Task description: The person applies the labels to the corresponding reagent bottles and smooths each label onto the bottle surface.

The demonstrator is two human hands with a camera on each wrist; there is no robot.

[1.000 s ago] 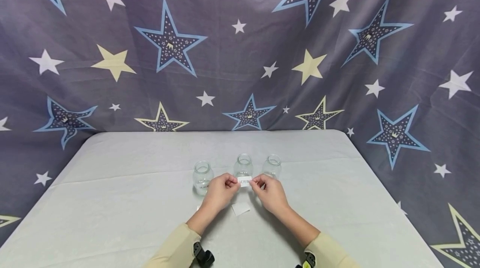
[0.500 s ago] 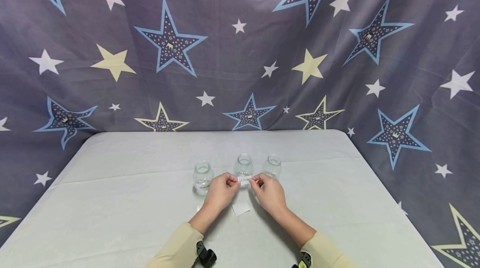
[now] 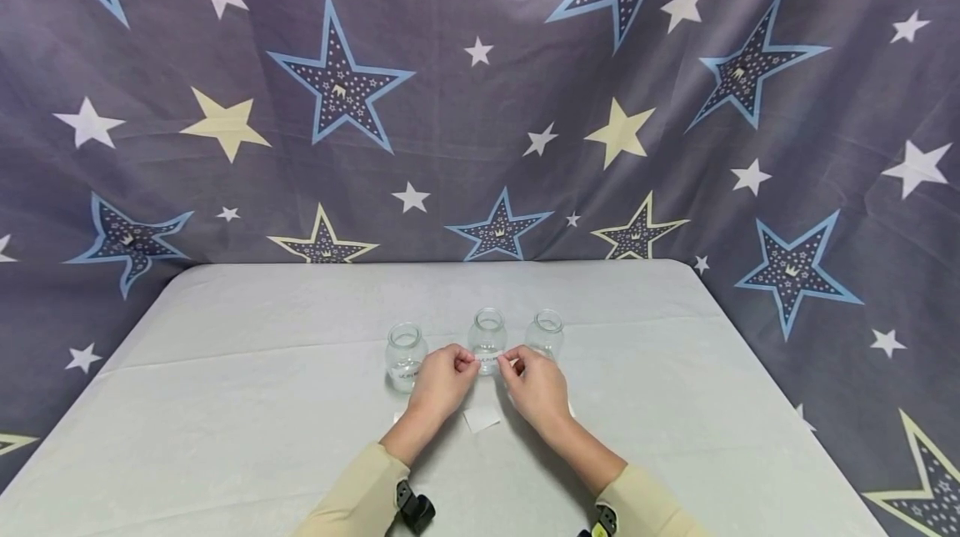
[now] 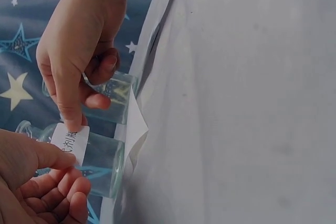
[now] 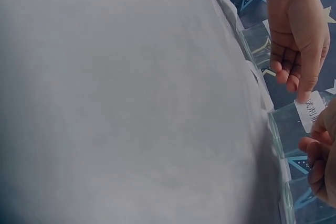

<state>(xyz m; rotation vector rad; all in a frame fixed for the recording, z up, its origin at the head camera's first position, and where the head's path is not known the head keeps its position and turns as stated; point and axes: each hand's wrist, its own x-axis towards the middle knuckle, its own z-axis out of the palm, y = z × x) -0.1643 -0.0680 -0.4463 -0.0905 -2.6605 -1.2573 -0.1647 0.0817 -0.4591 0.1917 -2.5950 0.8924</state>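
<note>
A small white label [image 3: 487,358] with dark printed characters lies against the front of the middle glass jar [image 3: 488,335]. My left hand [image 3: 441,383] pinches its left end, the thumb lying over the face in the left wrist view, where the label [image 4: 75,139] shows most plainly. The opposite end is between the thumb and index finger of my right hand [image 3: 540,391]. Whether the label's back sticks to the glass cannot be told. To the left stands a second glass jar [image 3: 405,345] bearing a similar label. A third jar [image 3: 545,332], partly hidden by my right hand, is at the right.
On the pale tablecloth [image 3: 247,420] a white paper piece [image 3: 482,419] lies in front of the middle jar. Small white scraps peek out beside both forearms. A star-patterned curtain [image 3: 450,145] hangs behind the table.
Both hands have shifted slightly forward with the label, from in front of the middle jar to against its front. The label now looks more foreshortened. The jars have stayed put.
</note>
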